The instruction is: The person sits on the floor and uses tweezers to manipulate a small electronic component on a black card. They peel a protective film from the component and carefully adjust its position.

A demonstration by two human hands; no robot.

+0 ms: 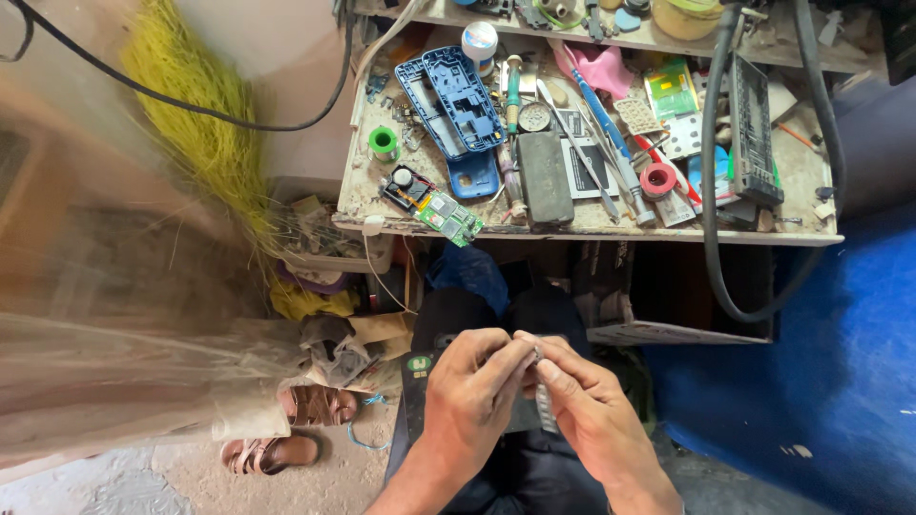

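A small grey metallic part (539,367) is pinched between the fingertips of both hands, held over the lap, well below the front edge of the workbench (592,232). The left hand (472,391) closes on its upper end with thumb and forefinger narrow; the right hand (587,410) supports its lower length, fingers curled around it. The part's long axis runs roughly vertical in the view. Both hands are equally near. On the bench, a green circuit board (448,217) overhangs the front edge; a blue phone housing (450,100) lies towards the left rear. Sandals (286,434) rest on the floor at lower left.
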